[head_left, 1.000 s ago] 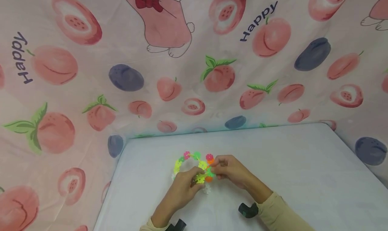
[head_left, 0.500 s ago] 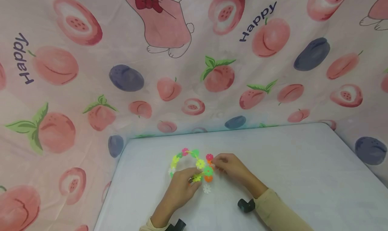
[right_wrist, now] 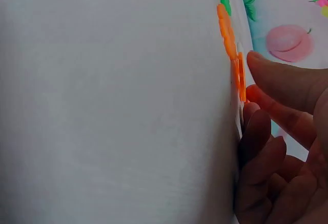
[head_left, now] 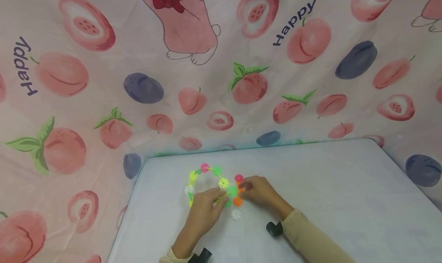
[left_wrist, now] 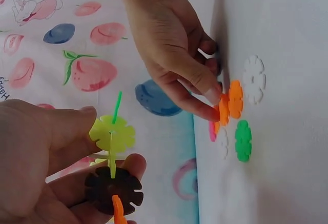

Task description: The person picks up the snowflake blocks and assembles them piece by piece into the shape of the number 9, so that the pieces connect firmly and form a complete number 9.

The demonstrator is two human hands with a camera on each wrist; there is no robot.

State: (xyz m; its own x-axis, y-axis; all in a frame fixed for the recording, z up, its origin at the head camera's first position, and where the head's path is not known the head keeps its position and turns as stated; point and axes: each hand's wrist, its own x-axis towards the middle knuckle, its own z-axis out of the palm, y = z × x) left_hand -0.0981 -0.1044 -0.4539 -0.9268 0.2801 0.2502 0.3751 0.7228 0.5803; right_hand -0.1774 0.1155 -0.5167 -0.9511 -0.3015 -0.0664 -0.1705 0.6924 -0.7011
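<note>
In the head view my left hand (head_left: 207,211) holds a looped chain of colourful notched plastic flower discs, among them a yellow disc (head_left: 223,183). The left wrist view shows this hand pinching the chain near a yellow-green disc (left_wrist: 117,133), with a dark disc (left_wrist: 114,189) beside the fingers. My right hand (head_left: 260,192) reaches down to loose orange discs (left_wrist: 235,99) on the table. Its thumb and index fingertips, a little apart, touch or nearly touch the top of an orange disc (right_wrist: 242,78); the other fingers are curled.
Near the orange pieces lie a white disc (head_left: 236,214), a green disc (left_wrist: 243,141) and a pink disc (head_left: 238,177) on the white tabletop (head_left: 328,201). A fruit-printed cloth (head_left: 221,82) stands behind the table. Black camera mounts sit at both wrists.
The looped chain has shifted left and away with the left hand. The right hand has drawn back from the chain and stays at the orange discs, its forearm lowered slightly leftward.
</note>
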